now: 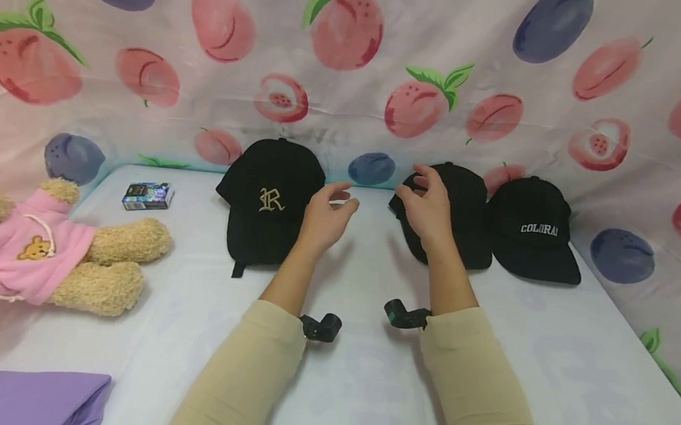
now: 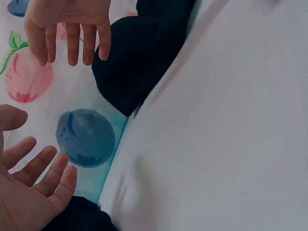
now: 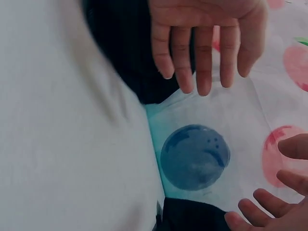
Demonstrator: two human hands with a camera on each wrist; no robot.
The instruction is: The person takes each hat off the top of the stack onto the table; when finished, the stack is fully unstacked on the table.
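Note:
My left hand [image 1: 329, 218] hovers at the right side of a black cap [image 1: 269, 223] with a gold letter emblem, overlapping its edge in the head view. My right hand [image 1: 428, 203] is raised in front of a second black cap [image 1: 468, 210], whose left part it hides. Fingers of both hands are loosely bent, with nothing between them, and a gap separates the hands. In the left wrist view the right hand [image 2: 70, 29] is at the top, the left hand [image 2: 33, 192] at the bottom. A third black cap [image 1: 533, 233] with white lettering stands beside the second.
A teddy bear [image 1: 27, 246] in a pink hoodie lies at the left. A small dark box [image 1: 147, 196] is behind it, and folded purple cloth [image 1: 20, 397] lies at the front left. A fruit-print curtain [image 1: 351, 92] closes off the back of the white table [image 1: 362, 383].

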